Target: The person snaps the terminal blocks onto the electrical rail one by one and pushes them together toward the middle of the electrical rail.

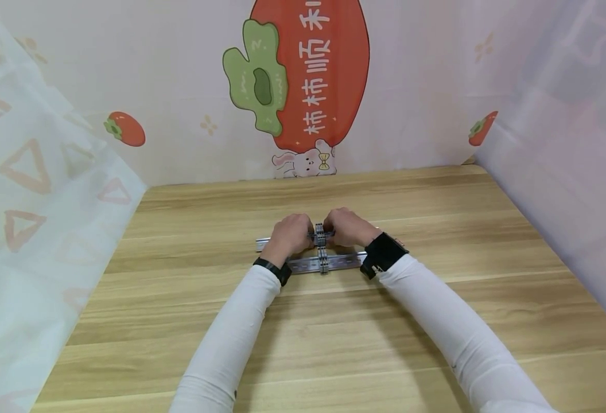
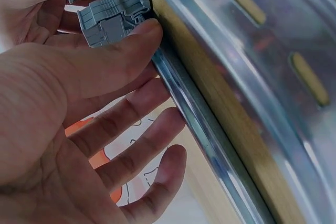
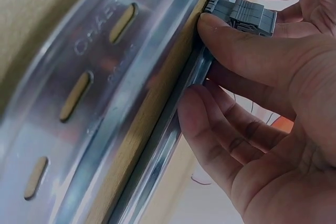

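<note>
Two slotted metal DIN rails lie across the table, one behind the other. Grey terminal blocks (image 1: 319, 234) sit on the far rail (image 1: 261, 245), between the two hands; more grey terminal blocks (image 1: 323, 261) sit on the near rail (image 1: 345, 262). My left hand (image 1: 291, 234) pinches the far rail just left of its blocks, thumb on the near side and fingers behind. From the other side my right hand (image 1: 350, 227) pinches the same rail, its thumb tip against the foot of a grey terminal block (image 3: 249, 17). In the left wrist view the far rail (image 2: 197, 121) appears tilted on edge.
The wood-grain table (image 1: 303, 344) extends around both rails. A white printed sheet (image 1: 179, 86) stands behind it, with similar sheets along the left and right sides. Both wrists wear black straps (image 1: 385, 252).
</note>
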The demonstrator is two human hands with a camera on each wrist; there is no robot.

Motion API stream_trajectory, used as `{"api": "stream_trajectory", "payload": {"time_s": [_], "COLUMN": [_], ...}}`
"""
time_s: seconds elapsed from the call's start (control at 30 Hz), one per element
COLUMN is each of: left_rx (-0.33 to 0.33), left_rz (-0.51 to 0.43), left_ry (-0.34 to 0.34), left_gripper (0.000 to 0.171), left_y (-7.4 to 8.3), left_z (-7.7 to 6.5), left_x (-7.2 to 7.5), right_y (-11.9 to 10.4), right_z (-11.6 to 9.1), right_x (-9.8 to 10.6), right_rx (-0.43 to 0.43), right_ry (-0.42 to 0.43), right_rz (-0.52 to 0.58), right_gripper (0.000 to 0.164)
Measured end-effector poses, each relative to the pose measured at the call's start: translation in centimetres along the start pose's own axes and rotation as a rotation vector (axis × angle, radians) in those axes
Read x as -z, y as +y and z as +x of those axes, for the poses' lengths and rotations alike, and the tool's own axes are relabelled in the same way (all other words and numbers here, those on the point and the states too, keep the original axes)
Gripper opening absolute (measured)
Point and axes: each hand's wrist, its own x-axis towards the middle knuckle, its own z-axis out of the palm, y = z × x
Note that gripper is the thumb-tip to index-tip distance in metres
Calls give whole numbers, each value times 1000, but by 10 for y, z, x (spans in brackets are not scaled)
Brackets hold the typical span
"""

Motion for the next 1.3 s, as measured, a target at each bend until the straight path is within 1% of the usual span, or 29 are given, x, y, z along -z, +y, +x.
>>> {"api": "stream_trajectory", "payload": {"time_s": [0.2, 0.43, 0.67, 0.87, 1.0, 1.1, 1.3], "left_rx": [-8, -14, -18, -24, -40, -50, -44], "left_rz": [8, 2, -9, -9, -13, -20, -37], "left_ry": [7, 13, 10, 9, 14, 18, 5], "left_gripper": [13, 11, 7, 7, 8, 9, 6], "left_y": [-1, -1, -1, -2, -3, -3, -5], "left_z": [0, 0, 1, 2, 1, 0, -3], "left_x": [-2, -2, -4, -5, -5, -4, -2], "right_y": [-1, 0, 3, 2, 2, 2, -1], "right_z": [0, -1, -1, -1, 0, 0, 1], "right_x": [-1, -3, -5, -5, -4, -3, -2], "right_rx": [-19, 1, -3, -18, -15, -8, -29], "right_ry": [0, 32, 46, 38, 27, 12, -14], "right_rz": [3, 21, 27, 30, 26, 26, 39], "right_gripper": [7, 10, 13, 12, 14, 17, 26]}}
